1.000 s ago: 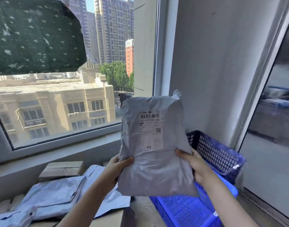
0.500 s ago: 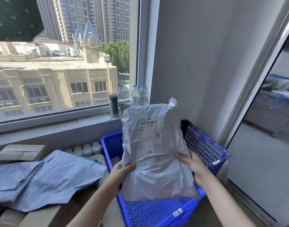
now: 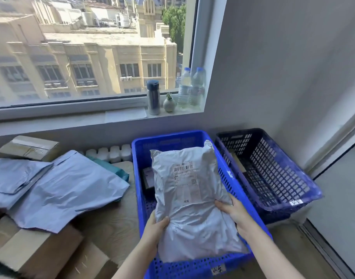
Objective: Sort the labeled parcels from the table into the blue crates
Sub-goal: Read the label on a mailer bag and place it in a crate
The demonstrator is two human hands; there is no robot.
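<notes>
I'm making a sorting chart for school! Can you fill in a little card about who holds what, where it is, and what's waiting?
Held: grey parcel, label facing the camera
Left hand: grips the parcel's lower left edge
Right hand: grips its right edge
Where: over the bright blue crate
Next crate: darker blue crate, to the right
Waiting: grey-blue mailers and cardboard boxes on the table
Windowsill: flask, two water bottles

Parcel [image 3: 192,222] label "…125-030", "淘宝"; blue crate [image 3: 136,178] tag "山东"
</notes>
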